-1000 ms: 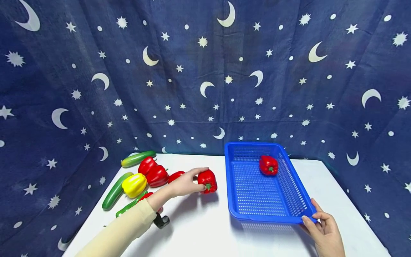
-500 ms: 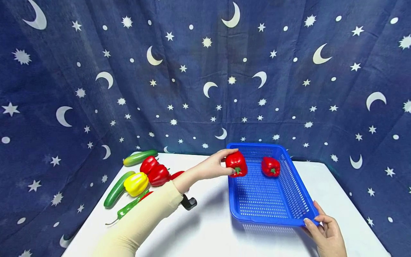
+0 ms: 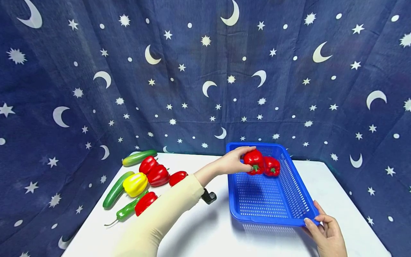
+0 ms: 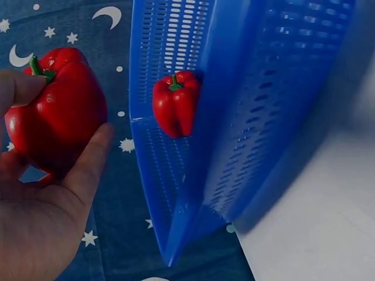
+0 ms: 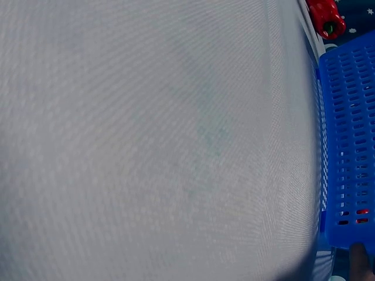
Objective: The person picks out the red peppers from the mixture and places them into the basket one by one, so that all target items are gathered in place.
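Red peppers [image 3: 254, 159] number six: one held, one in the basket [image 3: 263, 205].

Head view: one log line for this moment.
left hand: holds red pepper above blue basket | right hand: grips basket's near-right corner | inside basket: second red pepper

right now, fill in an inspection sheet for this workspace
Surface: white tabletop.
Job's things: held red pepper, above the blue basket; second red pepper, inside it.
Clutter: at the tabletop's left, four red peppers, yellow pepper, two cucumbers, green chili.
Hands: left hand holds the pepper; right hand grips the basket's near right corner.
Cables: nothing seen.
Surroundings: dark blue cloth with moons and stars, behind and at both sides.
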Demonstrator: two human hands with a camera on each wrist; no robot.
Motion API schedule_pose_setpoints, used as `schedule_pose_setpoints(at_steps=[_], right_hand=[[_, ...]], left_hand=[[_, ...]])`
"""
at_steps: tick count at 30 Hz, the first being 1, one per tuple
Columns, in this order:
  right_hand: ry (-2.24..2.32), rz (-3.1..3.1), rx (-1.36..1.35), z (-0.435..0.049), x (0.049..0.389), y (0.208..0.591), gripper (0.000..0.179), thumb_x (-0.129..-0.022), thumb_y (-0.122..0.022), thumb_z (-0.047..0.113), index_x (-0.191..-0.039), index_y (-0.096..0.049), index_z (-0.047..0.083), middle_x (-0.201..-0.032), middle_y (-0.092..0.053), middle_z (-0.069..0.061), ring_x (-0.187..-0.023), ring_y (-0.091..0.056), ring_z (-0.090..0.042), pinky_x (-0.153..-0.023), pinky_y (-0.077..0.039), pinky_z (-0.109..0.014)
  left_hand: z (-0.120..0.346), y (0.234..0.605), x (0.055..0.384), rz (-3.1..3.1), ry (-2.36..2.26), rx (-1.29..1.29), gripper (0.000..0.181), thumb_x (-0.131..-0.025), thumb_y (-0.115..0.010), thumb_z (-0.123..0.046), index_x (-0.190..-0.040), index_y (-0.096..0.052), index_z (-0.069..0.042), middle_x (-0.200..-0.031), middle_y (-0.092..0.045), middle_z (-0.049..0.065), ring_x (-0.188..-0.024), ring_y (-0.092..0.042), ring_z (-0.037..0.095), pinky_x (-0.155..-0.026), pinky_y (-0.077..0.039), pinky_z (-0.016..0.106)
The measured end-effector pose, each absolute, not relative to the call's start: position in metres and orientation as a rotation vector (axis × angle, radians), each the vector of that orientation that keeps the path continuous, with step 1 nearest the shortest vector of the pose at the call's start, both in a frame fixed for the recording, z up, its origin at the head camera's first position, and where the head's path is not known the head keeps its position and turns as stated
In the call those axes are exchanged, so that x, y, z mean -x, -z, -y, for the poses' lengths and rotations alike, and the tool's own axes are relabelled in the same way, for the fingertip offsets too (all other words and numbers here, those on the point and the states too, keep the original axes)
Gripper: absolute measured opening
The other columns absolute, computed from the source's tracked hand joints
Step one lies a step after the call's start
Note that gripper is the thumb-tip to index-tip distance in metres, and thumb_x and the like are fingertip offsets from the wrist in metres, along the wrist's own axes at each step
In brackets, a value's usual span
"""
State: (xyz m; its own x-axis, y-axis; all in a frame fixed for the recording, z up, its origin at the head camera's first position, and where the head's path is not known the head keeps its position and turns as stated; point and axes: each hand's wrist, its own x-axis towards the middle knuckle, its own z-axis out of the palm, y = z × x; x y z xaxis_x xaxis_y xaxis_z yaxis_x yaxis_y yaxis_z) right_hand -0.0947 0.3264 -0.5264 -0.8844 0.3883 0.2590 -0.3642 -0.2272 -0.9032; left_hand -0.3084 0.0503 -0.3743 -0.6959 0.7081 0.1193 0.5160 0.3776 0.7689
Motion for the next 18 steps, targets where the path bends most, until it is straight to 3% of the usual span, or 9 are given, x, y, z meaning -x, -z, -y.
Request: schedule_pose_setpoints(at_steps=[10,18], right_hand=[[-2.087,1.650,0.281,-0.324,0.093,0.530,0.027,-0.095,-0.064,-0.011,-0.109,-0.045,0.002,-0.163,-0.035,-0.003,-0.105,-0.061,0.006,-0.072,-0.060,-0.024],[-2.094,1.605,0.219,-0.325,0.098,0.531,0.025,-0.094,-0.063,-0.013,-0.108,-0.047,0.002,-0.153,-0.045,0.001,-0.106,-0.063,0.004,-0.072,-0.060,-0.025]], left_hand=[[-0.079,0.382,0.312,-2.396,-1.237,-1.021,0.075,-0.087,-0.075,-0.016,-0.156,-0.046,-0.024,-0.145,-0.048,0.008,-0.116,-0.051,0.013,-0.084,-0.052,0.021],[-0.095,0.382,0.320,-2.394,-1.275,-0.971,0.074,-0.086,-0.075,-0.011,-0.155,-0.047,-0.022,-0.132,-0.058,0.003,-0.103,-0.056,0.011,-0.081,-0.052,0.023]])
